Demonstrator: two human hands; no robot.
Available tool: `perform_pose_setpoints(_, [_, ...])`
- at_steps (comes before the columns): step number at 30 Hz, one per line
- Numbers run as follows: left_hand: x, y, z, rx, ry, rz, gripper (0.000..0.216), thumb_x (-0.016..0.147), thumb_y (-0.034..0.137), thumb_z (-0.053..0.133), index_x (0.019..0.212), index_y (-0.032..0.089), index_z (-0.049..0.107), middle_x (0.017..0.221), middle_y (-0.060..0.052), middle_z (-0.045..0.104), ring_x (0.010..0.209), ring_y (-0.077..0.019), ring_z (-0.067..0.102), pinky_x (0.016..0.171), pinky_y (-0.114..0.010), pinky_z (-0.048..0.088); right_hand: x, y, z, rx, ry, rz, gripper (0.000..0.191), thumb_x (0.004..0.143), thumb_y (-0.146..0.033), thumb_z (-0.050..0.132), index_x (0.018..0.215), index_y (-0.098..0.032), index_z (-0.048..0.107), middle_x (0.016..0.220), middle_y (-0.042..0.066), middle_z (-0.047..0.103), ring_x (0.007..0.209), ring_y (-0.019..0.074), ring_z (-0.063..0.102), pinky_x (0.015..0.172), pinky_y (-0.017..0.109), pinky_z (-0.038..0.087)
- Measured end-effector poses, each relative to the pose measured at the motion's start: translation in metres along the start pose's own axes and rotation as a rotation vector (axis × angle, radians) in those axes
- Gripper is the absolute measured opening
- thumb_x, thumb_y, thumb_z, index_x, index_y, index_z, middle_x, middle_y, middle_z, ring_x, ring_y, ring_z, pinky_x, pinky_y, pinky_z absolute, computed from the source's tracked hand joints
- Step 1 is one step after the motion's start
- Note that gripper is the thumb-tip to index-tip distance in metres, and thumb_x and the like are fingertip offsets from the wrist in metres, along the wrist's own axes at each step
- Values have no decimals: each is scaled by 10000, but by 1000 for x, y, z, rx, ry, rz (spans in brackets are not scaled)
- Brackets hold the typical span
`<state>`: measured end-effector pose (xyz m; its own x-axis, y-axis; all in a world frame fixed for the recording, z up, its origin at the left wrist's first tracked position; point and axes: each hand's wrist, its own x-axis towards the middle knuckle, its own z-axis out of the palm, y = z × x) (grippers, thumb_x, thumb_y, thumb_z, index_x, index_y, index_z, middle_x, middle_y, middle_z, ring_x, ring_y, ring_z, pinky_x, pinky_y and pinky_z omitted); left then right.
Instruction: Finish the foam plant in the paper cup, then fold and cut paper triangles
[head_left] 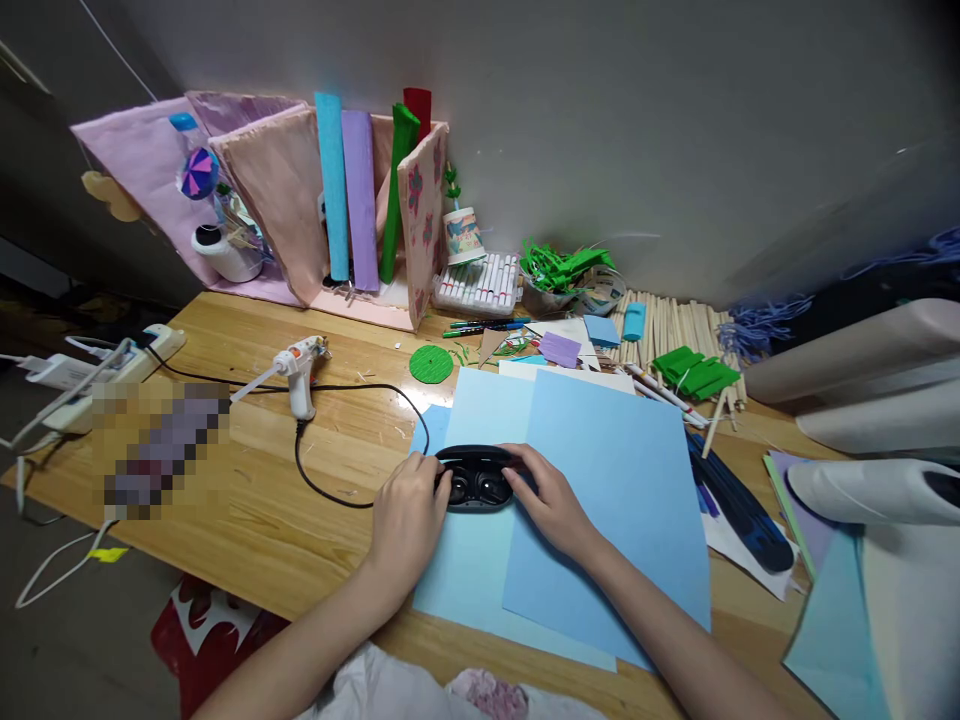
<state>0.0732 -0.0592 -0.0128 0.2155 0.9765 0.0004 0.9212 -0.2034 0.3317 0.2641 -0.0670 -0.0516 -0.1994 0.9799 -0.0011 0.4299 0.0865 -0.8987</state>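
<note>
Black earbud case (474,504), lid raised, two earbuds (492,487) inside, over overlapping blue paper sheets (615,500); left hand (409,508) and right hand (551,503) closed firmly on opposite ends. White glue gun (301,388), leftward, on wooden table (259,540).

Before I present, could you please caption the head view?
Left hand and right hand hold an open case over blue paper.

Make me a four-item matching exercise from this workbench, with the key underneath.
1. Open case
2. Glue gun
3. Round disc
4. Purple roll

A. Green, flat on the table
B. Between a blue roll and a green roll
C. Between left hand and right hand
D. White, with a black cord

Pairs: 1-C, 2-D, 3-A, 4-B
</note>
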Motion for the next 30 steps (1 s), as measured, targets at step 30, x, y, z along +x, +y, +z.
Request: perform_pose_setpoints(30, [-3,9,3,-185,-19,-256,109,793,110,501,748,177,574,795,-42,619,757,-206,580,635,-316,418,-4,23,6,-200,-30,-9,296,875,-371,413,1130,-233,474,1129,74,585,1006,222,574,816,327,506])
